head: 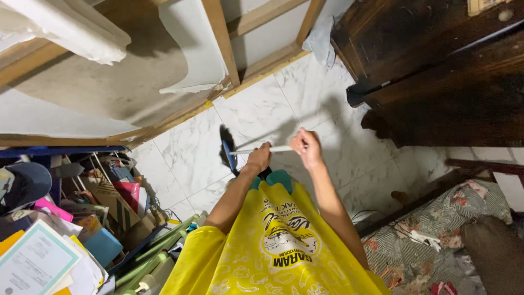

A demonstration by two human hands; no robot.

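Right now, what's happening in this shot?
A person in a yellow printed shirt grips a white broom handle with both hands: left hand nearer the head, right hand further along. The broom's dark bristle head with blue base rests on the white marble-tiled floor, between a wooden-framed panel and dark wooden furniture.

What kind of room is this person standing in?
Probably a cluttered room in a home. The floor is white marble-look tile, dark wooden furniture stands at one side, and papers and boxes are heaped at the other. Both hands grip a broom.
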